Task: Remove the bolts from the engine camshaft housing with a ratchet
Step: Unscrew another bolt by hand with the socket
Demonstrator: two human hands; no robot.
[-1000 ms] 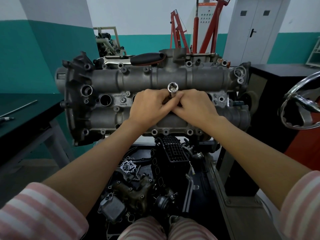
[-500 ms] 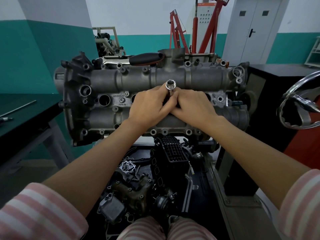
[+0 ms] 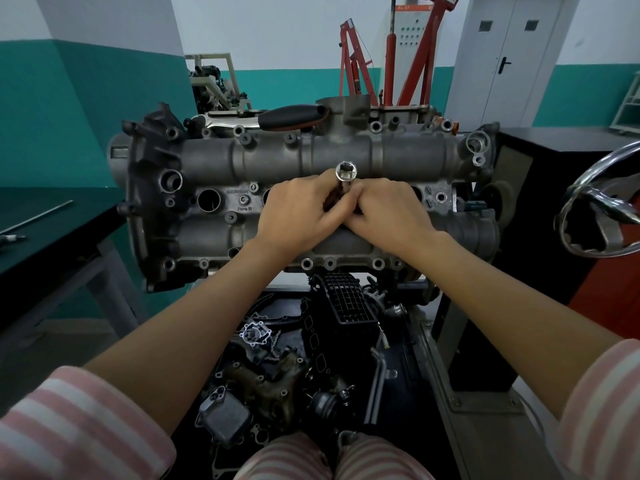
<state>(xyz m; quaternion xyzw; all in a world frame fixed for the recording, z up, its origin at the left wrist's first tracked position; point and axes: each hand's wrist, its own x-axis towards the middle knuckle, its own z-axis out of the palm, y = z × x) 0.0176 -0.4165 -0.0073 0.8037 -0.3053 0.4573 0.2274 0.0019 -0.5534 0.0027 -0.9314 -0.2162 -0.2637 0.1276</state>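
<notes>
steel socket (image 3: 346, 172) gripped by both curled hands, left (image 3: 300, 216) and right (image 3: 388, 216), over camshaft housing (image 3: 214, 157).

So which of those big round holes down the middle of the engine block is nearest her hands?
The one half hidden behind the left hand, partly visible at its knuckles. The open hole further left and the ringed port sit clearly apart from it.

bench (image 3: 52, 233): dark green top at left, grey legs; thin metal rod (image 3: 38, 216) lies flat on it, aslant | black tray (image 3: 408, 344) below the camshaft housing (image 3: 277, 161); holds loose engine parts: black intake manifold (image 3: 349, 306), silver gear piece (image 3: 255, 334), oil cooler (image 3: 223, 417), rusty manifold (image 3: 266, 382)
</notes>
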